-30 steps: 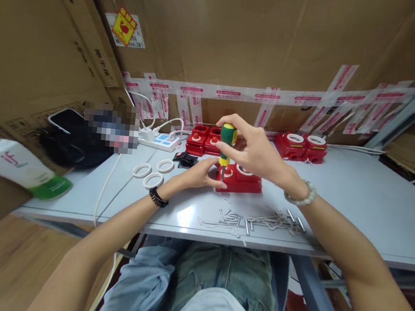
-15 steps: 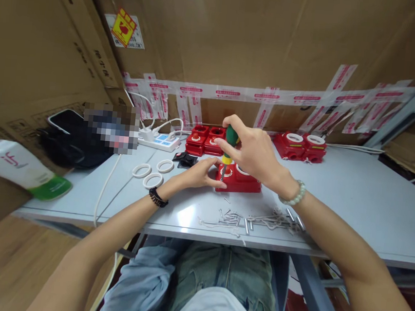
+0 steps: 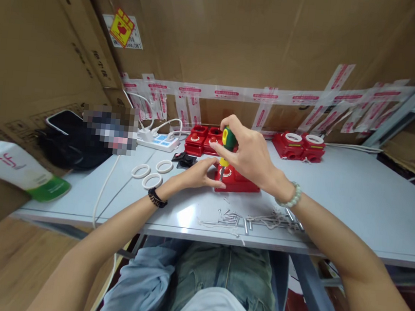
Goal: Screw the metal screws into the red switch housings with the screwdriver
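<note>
The right hand (image 3: 251, 155) is curled around the green-and-yellow handled screwdriver (image 3: 226, 145), fingers wrapped over the top of the handle and thumb pressed to its side. Against the frame from 1 second ago, more of the fingers cover the handle and the wrist has rolled; the tool has stayed upright with its short shaft pointing down at the same spot. That reads as a twisting stroke, so the judgement is that a screw is being driven and is not yet seated.

The left hand (image 3: 200, 174) lies low on the table, fingers half closed and pinching the near-left corner of the red plastic 2-socket housing (image 3: 237, 183), steadying it right where the tip meets it. That hand has barely shifted over the last second. The housing sits on the grey tabletop (image 3: 353, 199), straight ahead of the person and touching both hands.

Just in front of it, towards the table edge, lies a loose scatter of silver metal screws (image 3: 252, 221). To the left are 3 white plastic rings (image 3: 152, 173) and a small black part (image 3: 185, 159). Behind stand more red housings in 1 stack (image 3: 201, 144), with another red pair carrying white rings (image 3: 300, 146) off to the right. A white power strip (image 3: 159, 142) and its cable lie at the back left, beside a black bag (image 3: 72, 145).
</note>
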A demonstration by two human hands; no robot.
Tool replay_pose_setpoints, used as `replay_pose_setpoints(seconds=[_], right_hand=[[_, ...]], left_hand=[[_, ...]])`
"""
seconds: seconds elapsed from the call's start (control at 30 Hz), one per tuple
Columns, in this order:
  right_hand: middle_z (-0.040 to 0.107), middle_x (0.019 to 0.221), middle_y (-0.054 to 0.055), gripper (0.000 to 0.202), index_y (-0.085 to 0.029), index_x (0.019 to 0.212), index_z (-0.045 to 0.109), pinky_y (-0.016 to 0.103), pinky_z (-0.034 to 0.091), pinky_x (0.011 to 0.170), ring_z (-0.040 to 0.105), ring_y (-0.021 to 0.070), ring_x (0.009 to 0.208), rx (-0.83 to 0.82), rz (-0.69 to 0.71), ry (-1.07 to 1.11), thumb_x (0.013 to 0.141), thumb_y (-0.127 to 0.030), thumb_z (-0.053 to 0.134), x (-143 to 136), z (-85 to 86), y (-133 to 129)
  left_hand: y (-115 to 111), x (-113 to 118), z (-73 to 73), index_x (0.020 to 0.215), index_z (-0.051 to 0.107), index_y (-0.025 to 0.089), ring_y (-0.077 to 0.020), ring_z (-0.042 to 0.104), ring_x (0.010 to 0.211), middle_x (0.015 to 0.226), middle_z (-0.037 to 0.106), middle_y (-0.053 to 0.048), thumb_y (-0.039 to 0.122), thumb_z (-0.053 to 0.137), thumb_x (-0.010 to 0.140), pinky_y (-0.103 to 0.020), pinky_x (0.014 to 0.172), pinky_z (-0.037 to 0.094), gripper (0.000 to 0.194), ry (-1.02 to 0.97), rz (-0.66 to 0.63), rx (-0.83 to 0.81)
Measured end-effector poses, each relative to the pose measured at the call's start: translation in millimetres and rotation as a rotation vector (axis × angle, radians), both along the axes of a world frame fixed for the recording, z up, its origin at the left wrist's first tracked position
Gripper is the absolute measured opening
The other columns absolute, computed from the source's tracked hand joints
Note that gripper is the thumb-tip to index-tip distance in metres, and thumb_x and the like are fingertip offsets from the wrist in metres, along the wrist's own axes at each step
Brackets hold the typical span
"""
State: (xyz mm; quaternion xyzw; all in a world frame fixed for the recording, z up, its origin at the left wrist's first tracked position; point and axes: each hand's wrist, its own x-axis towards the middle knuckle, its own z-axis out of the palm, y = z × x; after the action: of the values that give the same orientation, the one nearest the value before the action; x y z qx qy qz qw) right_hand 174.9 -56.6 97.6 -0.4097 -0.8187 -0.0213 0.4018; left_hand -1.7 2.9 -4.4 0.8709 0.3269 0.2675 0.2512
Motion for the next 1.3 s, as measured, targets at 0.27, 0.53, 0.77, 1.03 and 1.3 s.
replay_pose_setpoints(seconds=[0.27,0.53,0.77,1.03,1.3], right_hand=[[0.059,0.090,0.000,0.041,-0.022,0.119,0.046,0.027,0.042,0.064,0.049,0.0117,0.068,-0.254,0.341,-0.008,0.081,-0.017,0.059,20,15.0,6],[0.050,0.064,-0.005,0.033,-0.022,0.103,0.049,0.029,0.034,0.057,0.037,0.0111,0.053,-0.071,-0.046,0.021,0.080,-0.034,0.069,4,3.1,2],[0.058,0.112,0.005,0.045,-0.022,0.123,0.047,0.027,0.044,0.069,0.052,0.0117,0.075,-0.229,0.378,-0.049,0.080,-0.017,0.061,20,18.3,5],[0.050,0.071,-0.006,0.029,-0.022,0.094,0.046,0.026,0.037,0.058,0.041,0.0095,0.058,-0.194,0.229,0.070,0.079,-0.028,0.070,12,11.5,6],[0.048,0.069,-0.006,0.039,-0.023,0.119,0.044,0.030,0.037,0.065,0.041,0.0111,0.056,-0.138,0.063,0.043,0.084,-0.026,0.061,8,5.3,6]], left_hand=[[-1,0,1.2,0.113,0.060,0.018,-0.0232,0.061,0.093,0.106,0.068,-0.007,0.049,0.080,0.070,-0.038,0.083,0.049,0.057,-0.019,-0.017,-0.020],[1,-1,-2.0,0.118,0.058,0.017,-0.0248,0.060,0.097,0.113,0.066,-0.010,0.050,0.080,0.069,-0.040,0.089,0.048,0.063,0.002,0.009,-0.016],[0,0,-0.4,0.112,0.059,0.017,-0.0238,0.060,0.093,0.107,0.067,-0.007,0.050,0.079,0.070,-0.038,0.084,0.049,0.057,-0.009,-0.002,0.003],[-1,0,0.8,0.111,0.060,0.017,-0.0231,0.060,0.087,0.102,0.066,-0.006,0.051,0.079,0.070,-0.038,0.081,0.049,0.057,0.023,0.015,-0.003],[1,-1,-1.4,0.119,0.058,0.017,-0.0270,0.061,0.101,0.114,0.066,-0.010,0.050,0.080,0.069,-0.042,0.092,0.048,0.064,0.007,0.013,-0.022]])
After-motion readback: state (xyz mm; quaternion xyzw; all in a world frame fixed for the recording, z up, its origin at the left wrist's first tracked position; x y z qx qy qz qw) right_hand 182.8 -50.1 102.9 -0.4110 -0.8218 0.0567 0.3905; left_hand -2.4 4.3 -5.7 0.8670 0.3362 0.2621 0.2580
